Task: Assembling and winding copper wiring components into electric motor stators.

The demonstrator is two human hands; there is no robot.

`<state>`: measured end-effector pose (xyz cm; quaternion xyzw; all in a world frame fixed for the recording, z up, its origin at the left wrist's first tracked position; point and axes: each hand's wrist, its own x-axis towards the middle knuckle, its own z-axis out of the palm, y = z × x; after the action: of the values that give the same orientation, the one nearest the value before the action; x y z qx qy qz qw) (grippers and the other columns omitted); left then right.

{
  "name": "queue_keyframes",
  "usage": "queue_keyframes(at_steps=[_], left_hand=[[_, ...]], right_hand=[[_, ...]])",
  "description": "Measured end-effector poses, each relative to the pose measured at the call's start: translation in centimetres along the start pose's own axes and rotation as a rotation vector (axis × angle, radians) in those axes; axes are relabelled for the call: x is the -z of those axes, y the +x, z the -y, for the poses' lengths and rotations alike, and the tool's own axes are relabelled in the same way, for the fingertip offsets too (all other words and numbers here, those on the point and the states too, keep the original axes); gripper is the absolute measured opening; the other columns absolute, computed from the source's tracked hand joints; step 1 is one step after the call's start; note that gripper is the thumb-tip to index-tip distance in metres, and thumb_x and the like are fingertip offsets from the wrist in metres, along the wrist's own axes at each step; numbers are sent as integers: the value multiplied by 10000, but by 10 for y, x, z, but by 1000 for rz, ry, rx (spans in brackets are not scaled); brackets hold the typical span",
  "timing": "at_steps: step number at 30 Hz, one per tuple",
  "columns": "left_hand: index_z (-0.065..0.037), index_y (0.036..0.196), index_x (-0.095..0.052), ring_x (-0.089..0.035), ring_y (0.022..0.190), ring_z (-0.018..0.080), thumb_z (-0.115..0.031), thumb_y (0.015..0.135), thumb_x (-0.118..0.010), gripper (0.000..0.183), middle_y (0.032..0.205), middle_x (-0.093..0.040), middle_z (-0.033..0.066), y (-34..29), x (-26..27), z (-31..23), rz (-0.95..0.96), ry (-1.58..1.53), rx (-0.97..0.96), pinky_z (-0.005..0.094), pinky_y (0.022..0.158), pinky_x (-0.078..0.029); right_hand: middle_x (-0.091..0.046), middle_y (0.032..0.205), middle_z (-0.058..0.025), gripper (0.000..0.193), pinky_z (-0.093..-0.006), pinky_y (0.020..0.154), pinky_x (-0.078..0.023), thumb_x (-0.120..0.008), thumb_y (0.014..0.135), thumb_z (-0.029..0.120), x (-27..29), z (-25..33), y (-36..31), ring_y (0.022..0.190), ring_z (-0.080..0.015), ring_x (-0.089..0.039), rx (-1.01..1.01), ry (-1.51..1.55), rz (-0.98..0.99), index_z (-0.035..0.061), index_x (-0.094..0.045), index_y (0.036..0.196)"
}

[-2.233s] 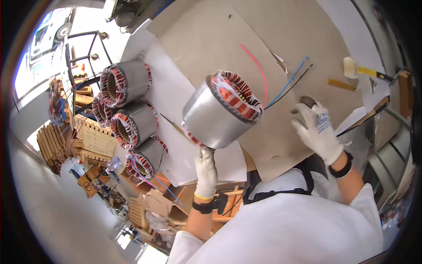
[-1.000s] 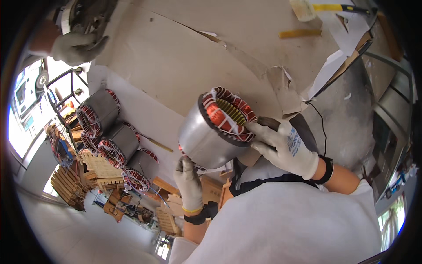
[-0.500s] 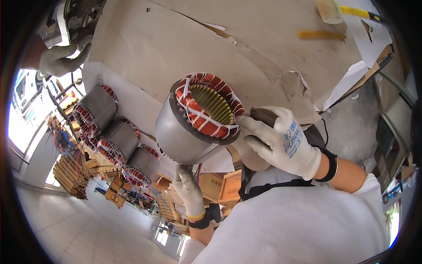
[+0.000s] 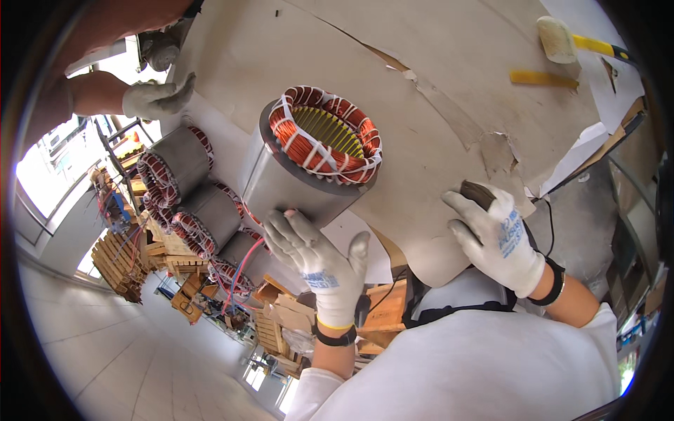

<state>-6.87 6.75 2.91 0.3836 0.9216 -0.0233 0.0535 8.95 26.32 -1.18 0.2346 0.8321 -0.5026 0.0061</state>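
Note:
A motor stator (image 4: pixel 302 186) stands upright on the table, its grey metal shell topped by a ring of red copper winding laced with white tape. Yellow slot liners line its bore. My left hand (image 4: pixel 319 263), in a white glove, lies against the lower side of the shell, fingers stretched out and thumb spread. To the right, apart from the stator, my gloved right hand (image 4: pixel 500 238) is held over the table's near part. It grips a dark brown flat piece (image 4: pixel 477 194), mostly hidden by the hand, so its kind is unclear.
Several more stators (image 4: pixel 209 214) lie at the left. Another person's gloved hand (image 4: pixel 156 98) reaches in at upper left. A pale-headed mallet (image 4: pixel 557 40) and a yellow strip (image 4: pixel 543 78) lie at far right. Torn paper (image 4: pixel 453 105) covers the table (image 4: pixel 421 28); pink and blue leads (image 4: pixel 239 276) hang near the left hand.
The stator has gone from being tilted with my left hand beneath it to standing on the table. My right hand has drawn away from its rim to the right. The other person's hand reaches further in.

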Motion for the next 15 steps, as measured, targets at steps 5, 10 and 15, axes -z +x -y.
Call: queue_keyframes(at_steps=[5, 10, 15], left_hand=[[38, 1476, -161, -181, 1381, 498, -684, 862, -454, 992, 1493, -193, 324, 29, 1, 8, -89, 30, -8, 597, 1112, -126], [68, 1454, -225, -238, 1369, 478, -645, 906, -402, 916, 1468, -260, 331, 74, 1, 20, -243, -2, -64, 576, 1112, -165], [82, 1402, -319, -279, 1363, 443, -578, 823, -550, 907, 1452, -319, 297, 114, 14, 44, -212, 7, 57, 563, 1130, -148]], right_hand=[[-645, 1008, -165, 344, -427, 845, -455, -680, 738, 117, 13, -5, -5, 959, -346, -582, -11, -67, -43, 43, -646, 1073], [-643, 1021, -162, 355, -432, 864, -443, -682, 734, 104, 25, -2, -3, 992, -341, -569, -33, -4, 12, 44, -646, 1082], [-632, 1060, -161, 349, -446, 878, -435, -663, 748, 86, 34, 15, 3, 1030, -360, -551, 74, -112, 3, 39, -640, 1093]])
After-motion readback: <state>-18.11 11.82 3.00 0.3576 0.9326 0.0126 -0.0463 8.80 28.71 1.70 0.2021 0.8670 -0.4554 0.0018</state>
